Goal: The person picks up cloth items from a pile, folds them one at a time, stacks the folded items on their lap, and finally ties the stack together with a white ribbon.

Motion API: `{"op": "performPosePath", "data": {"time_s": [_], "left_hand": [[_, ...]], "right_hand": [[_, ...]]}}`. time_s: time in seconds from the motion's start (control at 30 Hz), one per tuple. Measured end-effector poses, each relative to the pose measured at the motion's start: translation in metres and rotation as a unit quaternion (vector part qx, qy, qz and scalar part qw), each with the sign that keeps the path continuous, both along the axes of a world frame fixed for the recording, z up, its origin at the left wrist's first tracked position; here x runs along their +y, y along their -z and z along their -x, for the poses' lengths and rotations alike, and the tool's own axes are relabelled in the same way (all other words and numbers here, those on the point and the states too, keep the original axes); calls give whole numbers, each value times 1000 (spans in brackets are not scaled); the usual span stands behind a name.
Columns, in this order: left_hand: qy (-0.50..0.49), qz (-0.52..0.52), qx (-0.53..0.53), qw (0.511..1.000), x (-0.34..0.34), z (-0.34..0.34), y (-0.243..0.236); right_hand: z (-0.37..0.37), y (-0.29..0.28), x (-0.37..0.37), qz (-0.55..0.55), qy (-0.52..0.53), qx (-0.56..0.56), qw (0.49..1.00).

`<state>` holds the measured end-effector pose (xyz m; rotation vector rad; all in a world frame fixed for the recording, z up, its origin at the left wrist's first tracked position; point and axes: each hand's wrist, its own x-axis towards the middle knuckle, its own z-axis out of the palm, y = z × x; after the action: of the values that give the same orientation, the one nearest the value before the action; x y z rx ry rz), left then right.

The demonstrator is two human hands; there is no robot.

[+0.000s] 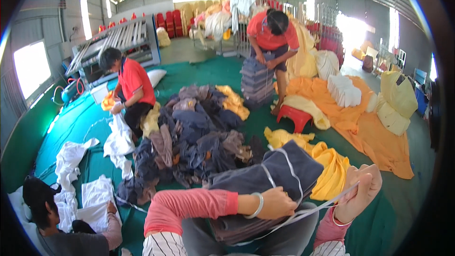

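Note:
A stack of folded dark grey cloths [295, 162] lies across my lap with a white strap [292, 173] passed around it. My left hand [274, 203], with a bangle on its wrist, presses against the side of the stack, its fingers closed on the strap. Raised at the right, my right hand [359, 190] is closed in a fist around the strap's other stretch, which runs taut between both hands. The stack's underside is hidden by my left arm and legs.
Beyond the stack spreads a heap of loose dark cloths [189, 128] on a green floor sheet [182, 73]. Yellow cloth [329, 168] lies to the right. Three people work nearby, one standing at a tied dark stack [257, 83] beside a red stool [295, 116].

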<state>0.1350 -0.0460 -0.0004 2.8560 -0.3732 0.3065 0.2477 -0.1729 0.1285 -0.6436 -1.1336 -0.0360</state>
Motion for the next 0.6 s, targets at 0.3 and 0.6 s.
{"op": "performPosePath", "data": {"time_s": [0.3,0.6], "left_hand": [[61,56,59,995,6,-4,-21],[33,102,48,993,-1,-7,-11]], "right_hand": [[-28,-13,12,80,-10,-1,997],[-21,-3,31,142,-78,62,985]]}}
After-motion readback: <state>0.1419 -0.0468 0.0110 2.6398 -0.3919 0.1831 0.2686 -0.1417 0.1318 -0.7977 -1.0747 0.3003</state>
